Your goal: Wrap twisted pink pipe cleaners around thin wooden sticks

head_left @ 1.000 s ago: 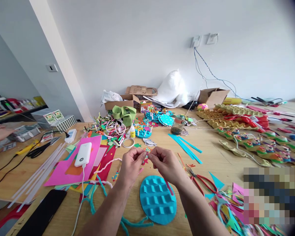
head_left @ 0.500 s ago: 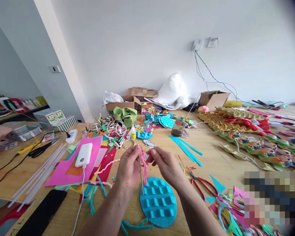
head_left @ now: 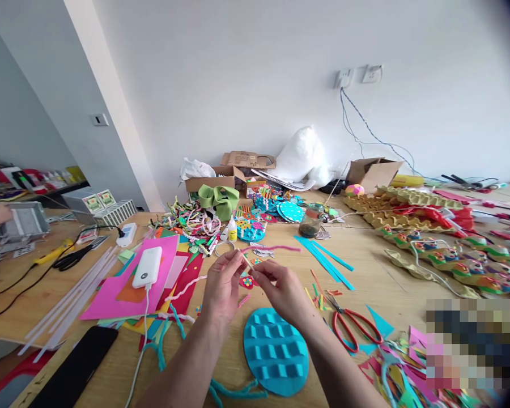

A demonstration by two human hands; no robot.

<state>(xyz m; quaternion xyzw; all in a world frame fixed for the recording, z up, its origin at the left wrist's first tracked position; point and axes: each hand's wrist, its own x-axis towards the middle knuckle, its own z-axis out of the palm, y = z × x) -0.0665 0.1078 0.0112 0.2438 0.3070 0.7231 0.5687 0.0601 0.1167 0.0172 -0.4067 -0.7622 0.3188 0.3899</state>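
Above the blue oval [head_left: 276, 352] on the table, a thin stick [head_left: 247, 261] is pinched between the closed fingertips of 2 hands, left [head_left: 221, 283] and right [head_left: 280, 288], with a pink fuzzy strip [head_left: 276, 247] extending beside it.

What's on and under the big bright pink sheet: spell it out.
On the bright pink sheet: a white power bank, partly over an orange piece. Underneath, only edges of other coloured sheets stick out; the rest is covered.
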